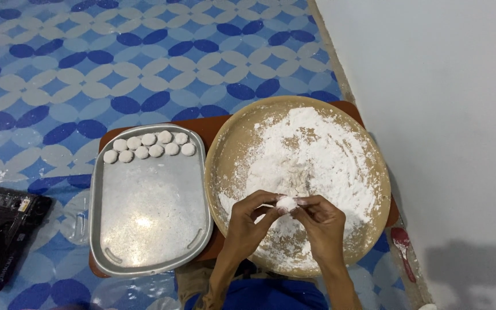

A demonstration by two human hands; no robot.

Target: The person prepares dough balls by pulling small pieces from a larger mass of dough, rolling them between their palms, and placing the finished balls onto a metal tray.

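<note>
White flour (311, 155) all over the big round tan tray (225, 149), right of the middle of the frame. Small white dough lump (286, 202) low in the middle of the frame, just above the near side of that floury tray, held between both hands.

To do this bit well: press softly. Turn the lump round and round with the fingertips so the shape comes out smooth and even, like the others. Keep it over the flour, so crumbs drop back in the tray. Not too hard a squeeze, or it may go flat or break. Dusty fingers probably help stop sticking.

Left hand (250, 215): fingers curled in, tips pressed together on the left side of the lump. Right hand (321, 221): same thing from the right side, fingers bent and close, tips pinching the lump. Hardly any gap between the two hands. Nothing else held.

Left of the middle of the frame: flat silver metal tray (144, 229), mostly bare and shiny. At its top end, ten little white dough balls (147, 144) in two neat rows, close beside each other. Brown board (208, 123) under both trays. Blue and white patterned floor mat (87, 57) across the upper left. Black flat thing (1, 229) at the lower left edge, too cut off to tell what. Small red spoon (402, 244) at the lower right, by the plain white wall (443, 86).
</note>
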